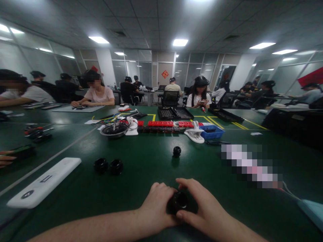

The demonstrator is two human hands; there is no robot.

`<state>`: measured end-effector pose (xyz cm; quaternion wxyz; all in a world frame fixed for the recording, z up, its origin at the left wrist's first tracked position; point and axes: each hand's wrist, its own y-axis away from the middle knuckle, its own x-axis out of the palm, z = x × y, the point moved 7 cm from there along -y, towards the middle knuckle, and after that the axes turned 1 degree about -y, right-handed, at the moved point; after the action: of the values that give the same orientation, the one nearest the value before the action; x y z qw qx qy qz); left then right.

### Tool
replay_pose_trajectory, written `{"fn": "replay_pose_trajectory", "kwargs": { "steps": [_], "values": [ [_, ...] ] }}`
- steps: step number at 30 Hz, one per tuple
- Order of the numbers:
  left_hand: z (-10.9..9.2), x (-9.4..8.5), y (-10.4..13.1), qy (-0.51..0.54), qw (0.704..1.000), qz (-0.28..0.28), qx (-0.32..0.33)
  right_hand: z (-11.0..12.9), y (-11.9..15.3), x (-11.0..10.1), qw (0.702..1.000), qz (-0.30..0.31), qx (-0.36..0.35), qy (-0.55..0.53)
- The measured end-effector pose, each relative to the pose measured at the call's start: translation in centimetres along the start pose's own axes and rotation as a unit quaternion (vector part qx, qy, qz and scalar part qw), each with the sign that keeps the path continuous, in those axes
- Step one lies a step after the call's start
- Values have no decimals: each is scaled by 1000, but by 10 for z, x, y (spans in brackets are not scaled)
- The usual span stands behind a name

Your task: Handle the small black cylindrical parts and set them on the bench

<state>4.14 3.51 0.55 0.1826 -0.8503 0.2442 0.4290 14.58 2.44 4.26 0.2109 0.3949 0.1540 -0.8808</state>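
Near the table's front edge, my left hand (157,208) wraps round a black ring-shaped fitting (181,201) from its left side. My right hand (205,206) curves round the same fitting from the right, its thumb at the lower rim and its index finger beyond the upper rim. The fitting's hollow top faces up towards me; its lower part is hidden by my fingers. A similar black fitting (177,152) stands farther out on the green table. Two more, a left one (101,165) and a right one (116,166), sit side by side to the left.
A long white case (45,183) lies at left. Across the middle stand a metal bowl (113,134), red blocks (161,123), a white clamp (195,132) and a blue bin (212,134). A pixelated object lies at right. A co-worker's hand (6,159) shows at far left.
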Motion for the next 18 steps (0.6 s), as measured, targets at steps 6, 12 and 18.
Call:
{"fn": "replay_pose_trajectory", "kwargs": {
  "steps": [6, 12, 18],
  "values": [
    [-3, 0, 1, -11, 1000, 8, -5, 10, 5, -1, 998, 2, -59, -12],
    [-2, -1, 1, -8, 1000, 10, -6, 9, 5, -3, 999, 10, -51, 1],
    [1, 2, 0, -17, 1000, 10, -7, 3, -2, 0, 1000, 21, 12, 3]
  ]
}}
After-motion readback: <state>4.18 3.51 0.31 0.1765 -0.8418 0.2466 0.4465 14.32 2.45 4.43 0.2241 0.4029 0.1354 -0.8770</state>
